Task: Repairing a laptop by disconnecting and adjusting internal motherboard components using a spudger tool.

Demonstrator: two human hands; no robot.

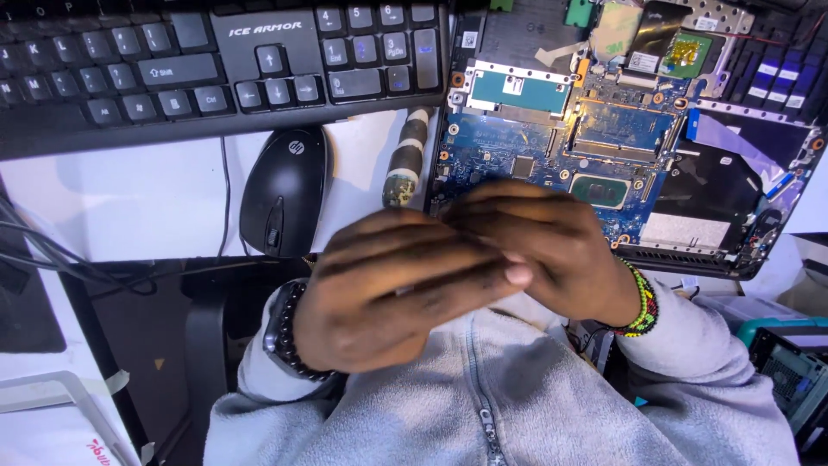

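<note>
Near the middle of the view, just above my chest, I am bringing my two hands together. My left hand (388, 289) is lying across the front, its fingers (448, 263) stretched long and nearly straight, overlapping the fingers of my right hand (552, 250), which are curled inward behind them. I cannot tell whether anything small is being pinched between them; the blur and the overlap are hiding the fingertips. A dark beaded bracelet (289, 341) is circling my left wrist and a multicoloured beaded band (642, 306) is circling my right, both above the sleeves of my grey fleece jacket (517, 406).

Just beyond the hands, to the far right, the opened laptop (604, 138) is lying with its blue circuit board exposed, and my right fingers are hovering over its near edge without clearly touching it. Left of the laptop, a banded cylindrical tool handle (405, 155) is resting on the white desk (147, 198). Further left a black mouse (285, 190) is sitting upright in view, and a black keyboard (216, 60) is stretching along the far left edge. Dark cables (43, 250) are trailing off at the left.
</note>
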